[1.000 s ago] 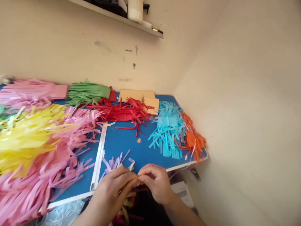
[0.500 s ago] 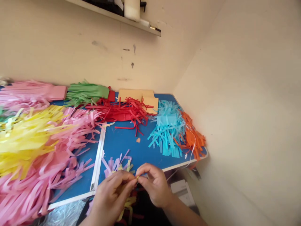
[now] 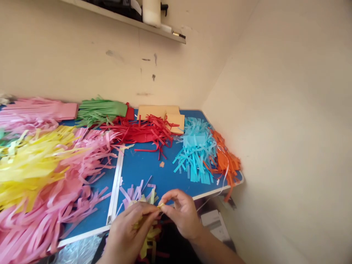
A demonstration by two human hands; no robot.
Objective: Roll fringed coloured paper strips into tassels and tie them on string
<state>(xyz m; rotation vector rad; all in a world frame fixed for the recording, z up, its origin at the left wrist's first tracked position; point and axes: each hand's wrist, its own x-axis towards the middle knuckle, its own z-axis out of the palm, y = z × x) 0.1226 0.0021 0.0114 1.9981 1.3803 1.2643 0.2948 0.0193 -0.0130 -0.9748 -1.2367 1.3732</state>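
Both hands meet at the table's front edge, over my lap. My left hand [image 3: 132, 227] pinches a small yellow twist of tissue paper [image 3: 160, 205] between thumb and fingers. On its other end, the thumb and index finger of my right hand [image 3: 183, 214] close. Yellow fringe strips [image 3: 150, 238] hang below my left hand, partly covered by it. Lilac fringe [image 3: 136, 192] lies on the table just beyond that hand. A thin white string [image 3: 211, 200] runs from the right side of the table toward my right hand; where it ends is hidden.
Pink fringe [image 3: 77, 190] and yellow fringe [image 3: 33, 157] cover the left of the blue table [image 3: 154, 176]. Green fringe [image 3: 101, 110], red fringe [image 3: 137, 130] and tan sheets [image 3: 176, 123] lie at the back. Light-blue fringe [image 3: 196, 146] and orange fringe [image 3: 227, 157] lie right. A shelf [image 3: 126, 20] hangs above.
My fingertips have drawn slightly apart, so more of the yellow twist shows between them. The yellow strips under my left hand show a little more. The fringes on the table stay put.
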